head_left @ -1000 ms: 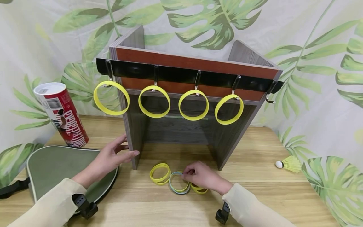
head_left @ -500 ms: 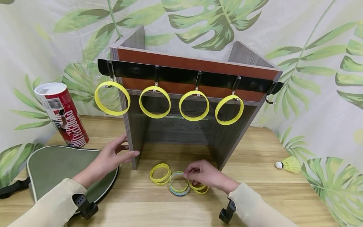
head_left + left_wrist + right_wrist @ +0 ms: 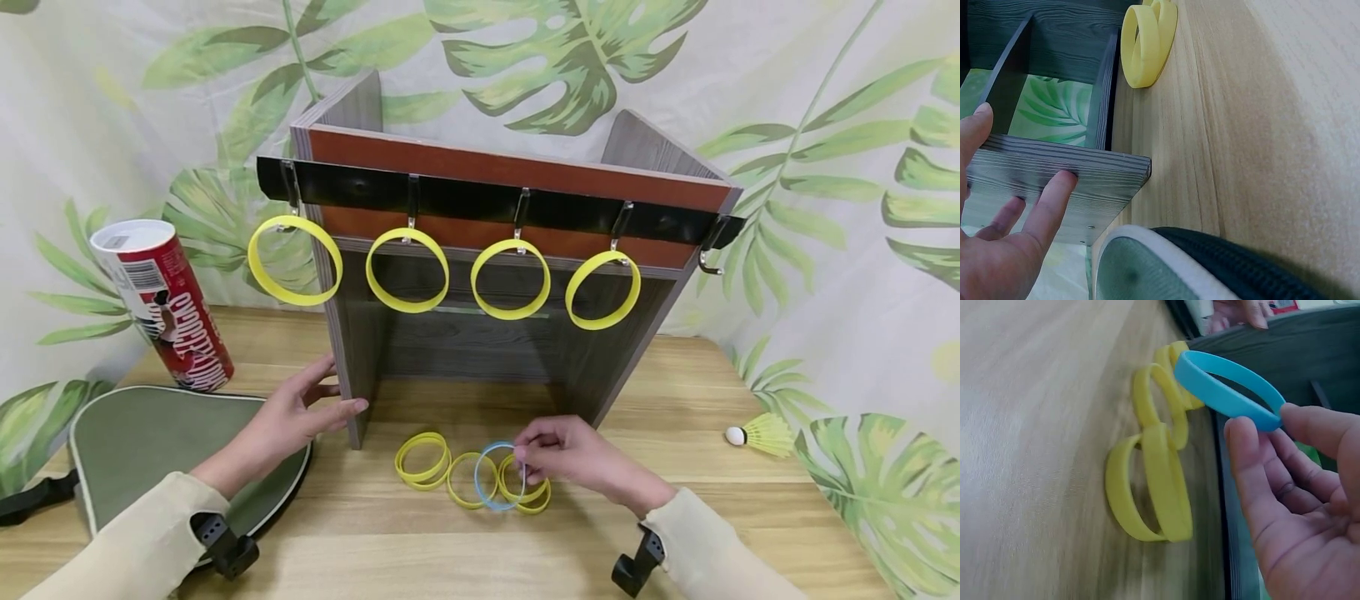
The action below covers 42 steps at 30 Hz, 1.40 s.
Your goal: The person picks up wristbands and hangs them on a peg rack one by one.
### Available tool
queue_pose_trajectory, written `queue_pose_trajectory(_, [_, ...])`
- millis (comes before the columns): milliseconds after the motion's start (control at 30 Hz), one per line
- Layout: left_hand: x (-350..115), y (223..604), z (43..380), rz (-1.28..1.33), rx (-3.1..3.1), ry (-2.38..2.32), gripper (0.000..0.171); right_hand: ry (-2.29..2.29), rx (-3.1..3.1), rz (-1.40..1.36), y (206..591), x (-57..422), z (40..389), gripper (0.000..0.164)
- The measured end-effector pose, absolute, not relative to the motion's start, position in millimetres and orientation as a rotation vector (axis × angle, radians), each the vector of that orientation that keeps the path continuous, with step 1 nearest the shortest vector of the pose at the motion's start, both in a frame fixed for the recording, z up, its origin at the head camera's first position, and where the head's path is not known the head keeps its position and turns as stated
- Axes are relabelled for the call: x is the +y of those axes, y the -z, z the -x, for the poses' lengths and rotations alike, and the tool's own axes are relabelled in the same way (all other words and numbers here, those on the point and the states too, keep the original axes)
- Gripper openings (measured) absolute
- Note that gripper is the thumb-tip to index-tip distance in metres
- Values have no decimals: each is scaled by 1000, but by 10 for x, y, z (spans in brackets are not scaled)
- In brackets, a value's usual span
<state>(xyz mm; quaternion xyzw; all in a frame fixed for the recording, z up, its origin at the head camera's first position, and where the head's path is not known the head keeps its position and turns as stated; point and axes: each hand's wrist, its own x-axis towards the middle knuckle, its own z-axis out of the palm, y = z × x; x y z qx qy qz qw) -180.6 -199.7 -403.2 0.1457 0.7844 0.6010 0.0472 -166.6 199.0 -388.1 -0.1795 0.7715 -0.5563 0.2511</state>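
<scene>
My right hand (image 3: pixel 573 458) pinches a blue silicone wristband (image 3: pixel 1229 387) between thumb and fingertip, tilted up over the yellow bands on the table. Two yellow wristbands (image 3: pixel 1154 487) lie overlapping nearest that hand, a single yellow wristband (image 3: pixel 459 500) sits beside them, and another yellow pair (image 3: pixel 420 483) is to the left. My left hand (image 3: pixel 300 408) holds the left side panel of a grey wooden stand (image 3: pixel 1085 161), thumb at its front edge and fingers against its outer face. From the stand's black hook rail (image 3: pixel 465 192) hang several yellow wristbands (image 3: pixel 512 314).
The rightmost hook (image 3: pixel 708 265) holds nothing. At the left, a red snack can (image 3: pixel 176 317) stands behind a green paddle case (image 3: pixel 150 442), which lies under my left forearm. A yellow shuttlecock (image 3: pixel 768 434) lies on the wooden table (image 3: pixel 675 392) at the right.
My right hand has lifted the blue wristband off the single yellow one and carried it slightly right. The left hand has stayed on the stand's panel.
</scene>
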Motion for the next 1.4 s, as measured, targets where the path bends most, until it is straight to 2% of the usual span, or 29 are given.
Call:
queue_pose_trajectory(333, [-2001, 4023, 1801, -438, 2393, -1827, 79, 1666, 2040, 484, 3551, 2271, 1605, 24])
queue_pose_trajectory(700, [-2001, 4020, 1800, -465, 2391, -1832, 78, 1728, 2091, 661, 3108, 2526, 1494, 10])
queue_pose_trajectory(1033, [-1999, 4021, 1793, -460, 2386, -1838, 79, 1921, 1903, 979, 2789, 2678, 1506, 34])
queue_pose_trajectory(1400, [-2010, 4036, 1808, -461, 2393, -1830, 79, 2370, 1624, 1080, 2637, 2798, 1526, 35])
